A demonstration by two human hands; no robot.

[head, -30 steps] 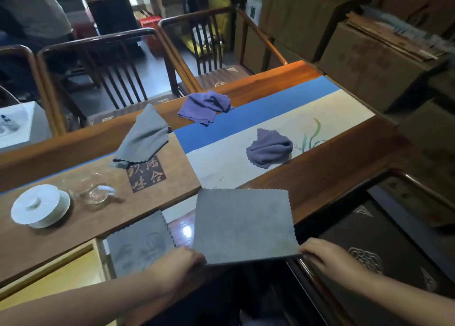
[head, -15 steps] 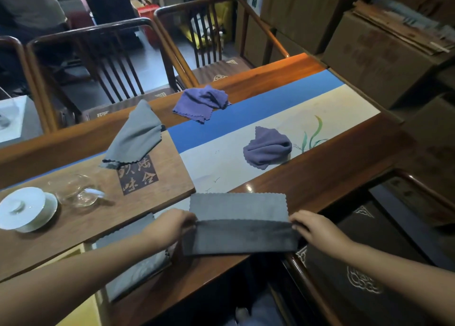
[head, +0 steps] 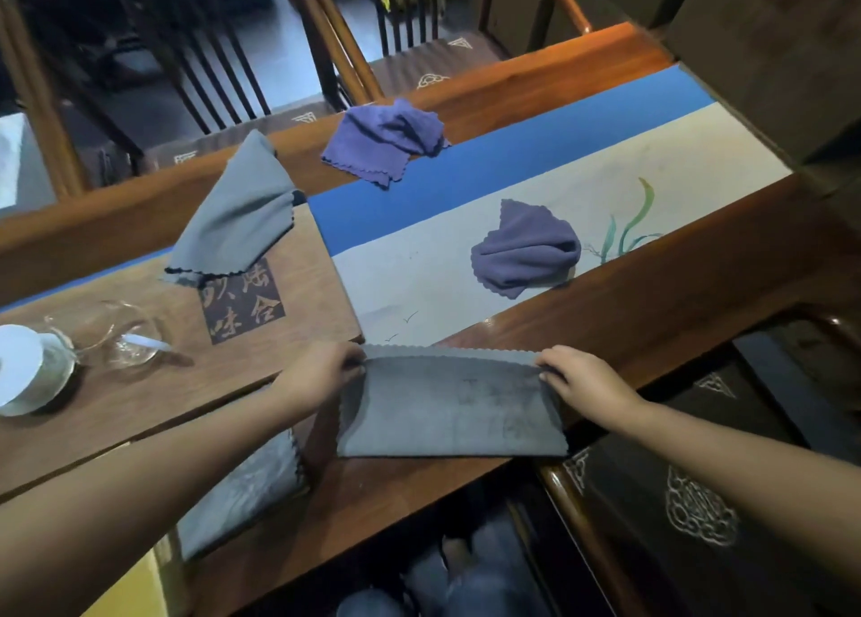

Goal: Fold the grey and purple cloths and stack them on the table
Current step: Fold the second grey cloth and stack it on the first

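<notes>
A grey cloth lies folded in half on the near edge of the wooden table. My left hand pinches its far left corner and my right hand pinches its far right corner. Another grey cloth lies flat under my left forearm. A third grey cloth lies crumpled at the far left. One purple cloth is bunched at the table's far edge, and a second purple cloth is bunched on the pale table runner.
A white lidded cup and a glass pitcher stand at the left on a wooden tray. Wooden chairs line the far side. A chair seat is at the near right. Cardboard boxes stand at the back right.
Both hands carried the grey cloth's near edge away from me onto its far edge, folding it in half. The camera has tilted down and closer.
</notes>
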